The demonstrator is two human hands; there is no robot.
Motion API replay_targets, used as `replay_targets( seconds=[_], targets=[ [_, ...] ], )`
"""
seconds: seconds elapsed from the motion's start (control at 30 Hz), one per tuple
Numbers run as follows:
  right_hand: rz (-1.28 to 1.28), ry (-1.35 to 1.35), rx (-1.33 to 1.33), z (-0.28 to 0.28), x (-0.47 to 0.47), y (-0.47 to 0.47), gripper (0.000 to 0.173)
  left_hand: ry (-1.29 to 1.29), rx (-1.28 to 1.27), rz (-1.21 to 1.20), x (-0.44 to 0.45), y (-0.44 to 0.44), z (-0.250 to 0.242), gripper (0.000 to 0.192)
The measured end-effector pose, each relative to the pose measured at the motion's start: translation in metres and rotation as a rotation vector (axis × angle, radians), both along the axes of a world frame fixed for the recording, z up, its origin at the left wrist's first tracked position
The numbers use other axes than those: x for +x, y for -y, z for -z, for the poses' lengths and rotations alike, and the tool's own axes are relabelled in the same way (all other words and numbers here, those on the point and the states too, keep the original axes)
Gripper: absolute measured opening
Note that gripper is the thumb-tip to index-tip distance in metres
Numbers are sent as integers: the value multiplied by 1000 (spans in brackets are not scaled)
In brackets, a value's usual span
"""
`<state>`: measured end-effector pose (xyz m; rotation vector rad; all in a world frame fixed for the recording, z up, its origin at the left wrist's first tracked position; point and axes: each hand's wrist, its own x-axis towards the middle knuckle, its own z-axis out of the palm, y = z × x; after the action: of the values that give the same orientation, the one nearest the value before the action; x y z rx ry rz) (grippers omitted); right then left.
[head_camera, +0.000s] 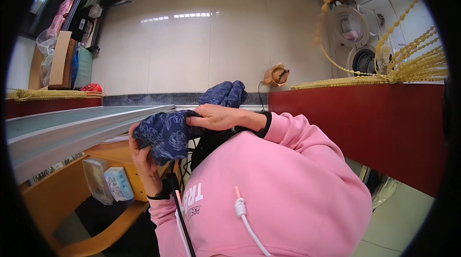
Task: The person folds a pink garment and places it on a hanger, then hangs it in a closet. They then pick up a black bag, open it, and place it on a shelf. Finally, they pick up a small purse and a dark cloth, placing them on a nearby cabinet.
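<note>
A navy blue cloth with a light floral pattern is stretched between both hands. My left hand holds its left edge, with the fingers behind the cloth and the thumb at the lower edge. My right hand pinches its upper right corner between thumb and fingers. Beyond my right hand, more navy patterned fabric lies in two rounded folds by the dark stone threshold. Whether it joins the held cloth cannot be told. Black material, partly hidden by my right forearm, lies under that hand.
A sliding door frame is at left, above a wooden chair, a tissue pack and a plastic box. A red panel stands at right. Beaded strings hang above it. A brown paper-wrapped pot sits on the tiles.
</note>
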<state>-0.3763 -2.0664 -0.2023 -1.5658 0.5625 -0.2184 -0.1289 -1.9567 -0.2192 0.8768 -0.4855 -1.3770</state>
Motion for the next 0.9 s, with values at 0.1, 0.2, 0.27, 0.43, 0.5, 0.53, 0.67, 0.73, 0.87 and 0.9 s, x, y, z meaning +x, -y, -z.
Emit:
replay_targets(
  seconds=[0.1,0.2,0.27,0.43,0.5,0.53,0.67,0.73,0.87,0.9],
  targets=[
    [-10,112,184,-5,12,-10,44,-91,194,69,-9,31,18,59],
    [-45,213,220,-8,15,-5,40,-113,323,238,-18,46,46,57],
    [-139,87,239,-6,8,10,39,-154,374,259,-17,48,64,56],
    [171,131,282,21,-24,74,44,-232,448,188,-3,60,101,53],
    [273,19,331,39,-35,108,36,-248,464,119,3,74,110,52],
    [289,-21,324,47,-40,127,33,-248,459,74,7,85,114,51],
    [218,-119,297,77,-51,211,33,-261,409,-134,27,141,121,49],
    [184,-197,130,87,-57,262,37,-255,368,-224,32,181,124,48],
    [164,-342,-43,87,-83,358,42,-12,244,-266,20,266,128,45],
    [152,-333,-56,84,-90,380,42,114,204,-254,16,285,129,44]
  ],
)
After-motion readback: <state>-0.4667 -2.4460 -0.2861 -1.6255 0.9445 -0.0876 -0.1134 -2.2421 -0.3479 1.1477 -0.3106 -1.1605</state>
